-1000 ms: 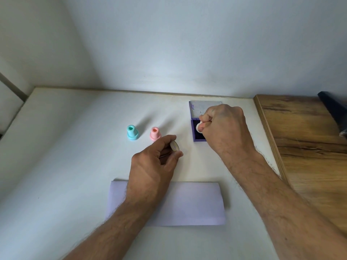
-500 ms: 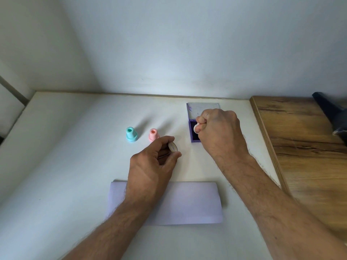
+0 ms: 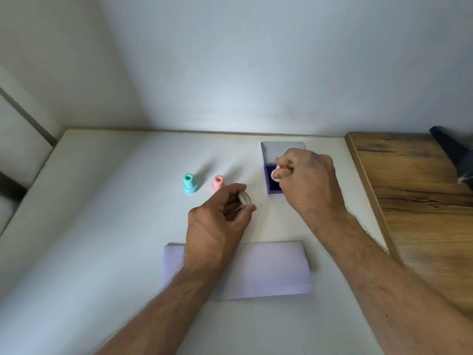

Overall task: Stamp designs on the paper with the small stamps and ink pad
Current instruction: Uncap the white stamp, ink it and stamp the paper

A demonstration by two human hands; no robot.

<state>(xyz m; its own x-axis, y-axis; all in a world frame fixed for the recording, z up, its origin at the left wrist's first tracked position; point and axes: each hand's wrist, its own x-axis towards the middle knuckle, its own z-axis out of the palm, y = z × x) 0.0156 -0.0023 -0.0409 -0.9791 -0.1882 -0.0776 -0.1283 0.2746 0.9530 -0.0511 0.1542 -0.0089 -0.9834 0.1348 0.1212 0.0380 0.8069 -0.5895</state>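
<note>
A purple ink pad [image 3: 269, 186] lies open on the white table, its clear lid [image 3: 281, 147] flat behind it. My right hand [image 3: 309, 180] is over the pad and pinches a small white stamp [image 3: 276, 175], whose base sits on or just above the dark ink. My left hand [image 3: 217, 221] hovers above the table and holds a small round cap [image 3: 245, 198] between thumb and fingers. A teal stamp [image 3: 190, 183] and a pink stamp [image 3: 218, 183] stand upright left of the pad. The lilac paper [image 3: 268, 270] lies near me, partly under my left wrist.
The white table [image 3: 102, 226] meets the wall at the back. A wooden surface [image 3: 414, 190] adjoins it on the right, with a dark object [image 3: 453, 152] at the far right edge.
My right hand has shifted only slightly over the ink pad with the stamp. My left hand keeps the cap in the same place.
</note>
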